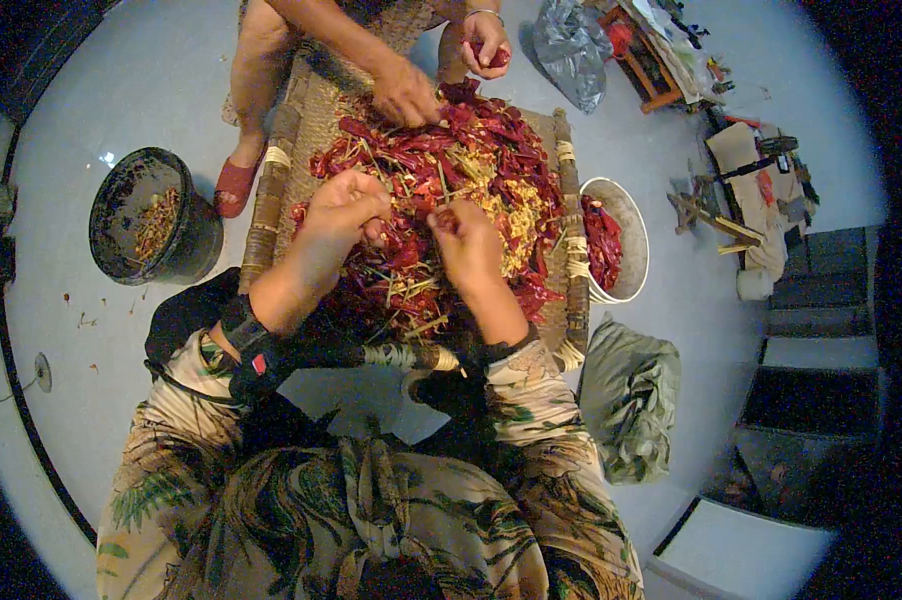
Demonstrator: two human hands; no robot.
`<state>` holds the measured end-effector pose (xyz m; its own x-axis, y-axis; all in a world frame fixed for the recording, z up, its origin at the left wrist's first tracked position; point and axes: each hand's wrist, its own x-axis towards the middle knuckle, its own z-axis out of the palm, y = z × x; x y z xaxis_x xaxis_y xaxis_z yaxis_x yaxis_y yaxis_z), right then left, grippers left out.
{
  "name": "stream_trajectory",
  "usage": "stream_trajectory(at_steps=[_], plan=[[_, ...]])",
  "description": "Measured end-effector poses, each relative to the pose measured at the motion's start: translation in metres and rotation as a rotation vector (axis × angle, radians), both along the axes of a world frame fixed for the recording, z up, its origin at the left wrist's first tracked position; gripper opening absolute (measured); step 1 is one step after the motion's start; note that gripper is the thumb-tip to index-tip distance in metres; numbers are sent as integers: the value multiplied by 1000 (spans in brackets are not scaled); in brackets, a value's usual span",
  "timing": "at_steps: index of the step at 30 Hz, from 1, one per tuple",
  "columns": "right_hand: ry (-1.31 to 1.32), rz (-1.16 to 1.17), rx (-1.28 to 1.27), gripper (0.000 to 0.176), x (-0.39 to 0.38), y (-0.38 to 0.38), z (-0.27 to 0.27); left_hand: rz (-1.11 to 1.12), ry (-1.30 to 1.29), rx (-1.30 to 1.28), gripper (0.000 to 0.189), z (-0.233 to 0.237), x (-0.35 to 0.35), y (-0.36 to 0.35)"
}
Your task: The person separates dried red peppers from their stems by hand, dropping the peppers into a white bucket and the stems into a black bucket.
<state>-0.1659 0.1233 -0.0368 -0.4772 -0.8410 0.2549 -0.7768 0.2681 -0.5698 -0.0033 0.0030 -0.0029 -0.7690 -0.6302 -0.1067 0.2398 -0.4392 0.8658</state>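
Note:
A heap of dried red chili peppers [401, 265], mixed with pale seeds and stems, lies on a woven tray with a wooden frame [577, 255]. My left hand [346, 212] is over the left part of the heap, its thumb and fingers pinched together. Whatever sits between those fingertips is too small to make out. Just to the right, my right hand [468, 240] is closed, with a bit of red chili showing at its fingertips. The two hands face each other, slightly apart.
Across the tray, a co-worker's hand [408, 92] reaches into the heap; their other hand [486, 45] holds red chilies. A black bucket [206, 250] with stems stands left. A white bucket [639, 265] of chilies and a green sack [631, 400] are right. A grey plastic bag [571, 50] lies behind.

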Motion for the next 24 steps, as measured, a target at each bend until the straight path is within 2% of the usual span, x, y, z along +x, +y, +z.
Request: stream_trajectory(at_steps=[2,3,6,7,11,15,18,21,24], plan=[[-385,-97,21,25,-9,-3,14,-1,-30,-87,10,-1,0,2],[-642,-54,-140,23,-11,-7,16,-4,-45,-131,11,0,-1,4],[-1189,-109,-266,18,-6,3,36,9,-86,-250,16,8,-5,17],[-1258,-62,-308,17,-3,4,39,-2,-107,-300,17,11,-5,21],[-1405,-65,-261,19,11,7,53,-22,-223,-458,24,11,-7,30],[-1375,-10,-246,15,19,10,55,7,-190,-426,31,15,-8,34],[-1266,23,-248,14,29,11,60,35,-244,-517,33,12,-11,35],[-1314,15,-278,11,25,12,46,72,-312,-691,32,9,-10,34],[-1366,-30,-337,12,26,10,49,123,-256,-868,29,5,-10,32]])
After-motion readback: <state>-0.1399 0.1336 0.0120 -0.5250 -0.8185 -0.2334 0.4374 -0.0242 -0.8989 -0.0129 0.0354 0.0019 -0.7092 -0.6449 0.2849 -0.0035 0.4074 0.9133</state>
